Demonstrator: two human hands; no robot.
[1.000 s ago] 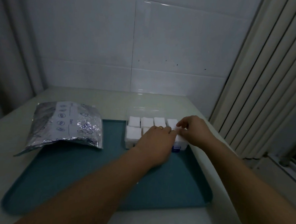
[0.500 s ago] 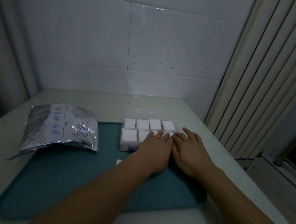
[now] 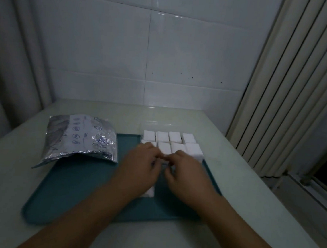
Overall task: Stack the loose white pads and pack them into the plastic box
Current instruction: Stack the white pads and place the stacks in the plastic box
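Two hands meet over the near edge of the clear plastic box [image 3: 198,157], which sits at the far right of a teal tray [image 3: 75,191] on the pale counter [image 3: 250,185]. The left hand [image 3: 139,172] and the right hand [image 3: 186,177] both have their fingers curled inward, fingertips close together between them; whether either grip has hold of a pad there cannot be told, since the fingers hide the spot and the light is dim. The box holds white pads [image 3: 174,137] in two rows of compartments, four stacks across in the far row, and the near row partly covered by the hands. One loose white pad [image 3: 149,193] lies flat on the tray, showing just under the left wrist. A crinkled silver foil pouch [image 3: 82,138] with printed markings rests at the far left, overlapping the tray's corner and the counter.
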